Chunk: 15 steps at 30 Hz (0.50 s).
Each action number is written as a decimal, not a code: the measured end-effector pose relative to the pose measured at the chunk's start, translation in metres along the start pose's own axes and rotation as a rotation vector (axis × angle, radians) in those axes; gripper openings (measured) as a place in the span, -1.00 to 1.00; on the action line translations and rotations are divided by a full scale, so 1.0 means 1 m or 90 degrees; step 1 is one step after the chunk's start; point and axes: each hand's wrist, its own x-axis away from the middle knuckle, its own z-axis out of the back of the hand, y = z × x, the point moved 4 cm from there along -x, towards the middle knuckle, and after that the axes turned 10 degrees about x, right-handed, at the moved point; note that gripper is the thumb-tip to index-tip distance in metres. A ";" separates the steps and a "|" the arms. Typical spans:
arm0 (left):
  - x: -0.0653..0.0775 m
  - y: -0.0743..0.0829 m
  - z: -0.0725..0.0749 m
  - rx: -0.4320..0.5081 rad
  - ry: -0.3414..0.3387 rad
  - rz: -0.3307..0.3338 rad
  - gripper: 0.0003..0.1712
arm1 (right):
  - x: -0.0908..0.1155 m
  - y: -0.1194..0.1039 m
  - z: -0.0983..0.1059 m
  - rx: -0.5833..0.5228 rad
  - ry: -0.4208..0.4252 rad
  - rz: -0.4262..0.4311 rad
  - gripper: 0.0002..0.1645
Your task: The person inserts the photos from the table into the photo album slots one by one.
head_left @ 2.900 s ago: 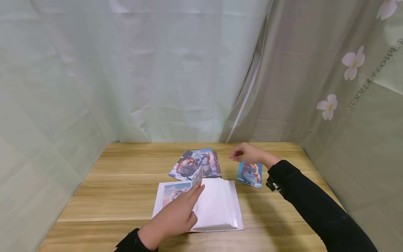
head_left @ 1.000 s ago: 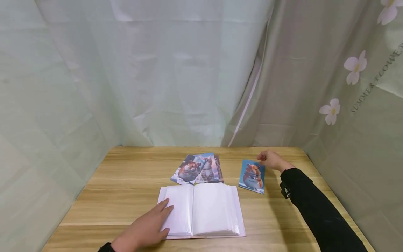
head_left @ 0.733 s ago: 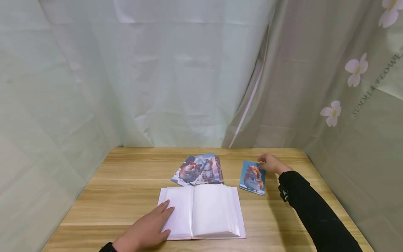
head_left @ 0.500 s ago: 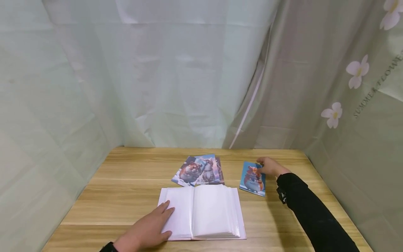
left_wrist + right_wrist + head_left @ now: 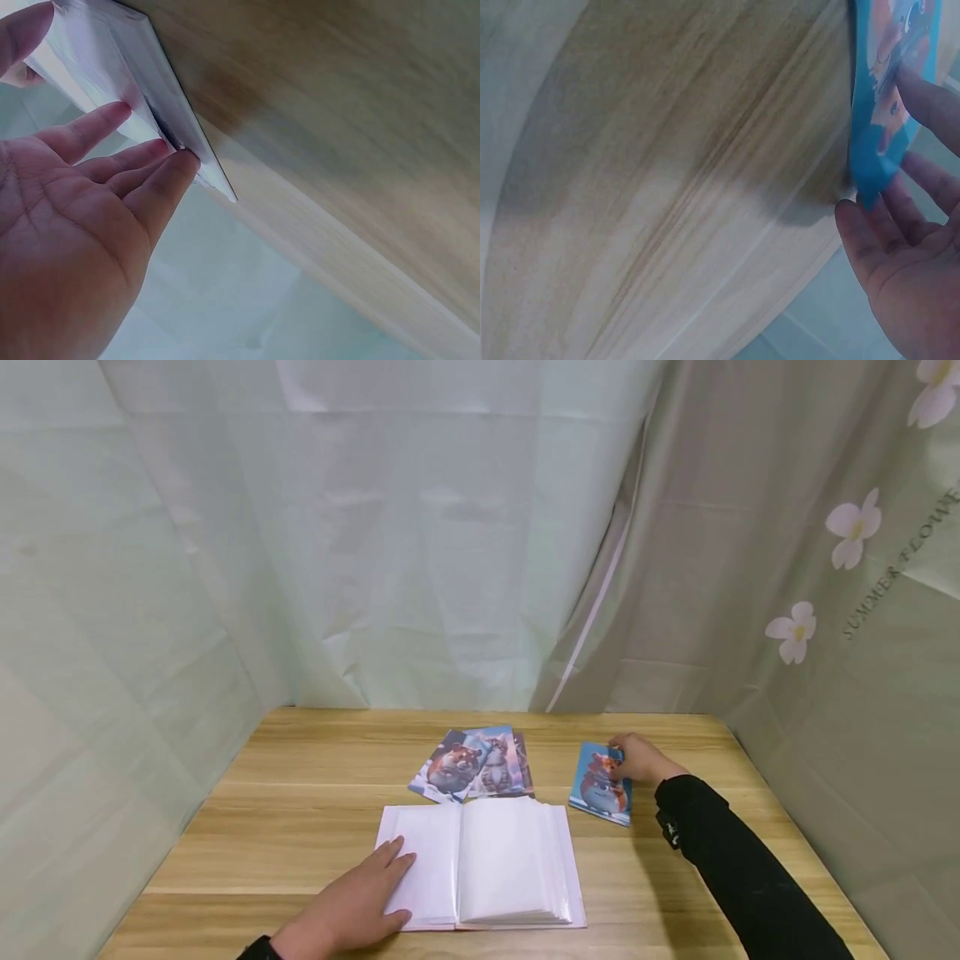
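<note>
An open photo album (image 5: 510,860) with blank white pages lies at the front middle of the table. My left hand (image 5: 356,897) rests on its left page with fingers spread; in the left wrist view the fingertips (image 5: 184,159) touch the page near its edge. To the right lies a blue picture card (image 5: 600,797) with a cartoon hamster. My right hand (image 5: 647,760) grips its far right corner. In the right wrist view the thumb (image 5: 922,97) presses on the printed face, while the fingers sit at the card's end and edge, their tips partly hidden.
Behind the album several picture cards (image 5: 453,767) overlap in a fan, with a hamster and a cat showing. The wooden table (image 5: 285,827) is enclosed by pale curtains (image 5: 420,560) at the back and sides.
The left hand turned an album page to the left, covering the cat picture, and now lies on it. The right hand moved right to the blue hamster card and took hold of its corner.
</note>
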 end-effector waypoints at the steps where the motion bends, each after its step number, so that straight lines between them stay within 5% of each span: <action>1: 0.000 0.000 0.000 -0.001 -0.001 0.000 -0.15 | 0.000 0.000 0.000 -0.002 0.002 -0.007 -0.26; 11: -0.001 0.001 0.000 -0.022 0.000 -0.017 -0.10 | 0.002 0.000 0.004 -0.033 0.034 -0.034 -0.28; 15: -0.001 0.005 -0.001 -0.030 0.008 -0.045 0.00 | 0.002 0.000 0.005 -0.024 0.065 -0.008 -0.48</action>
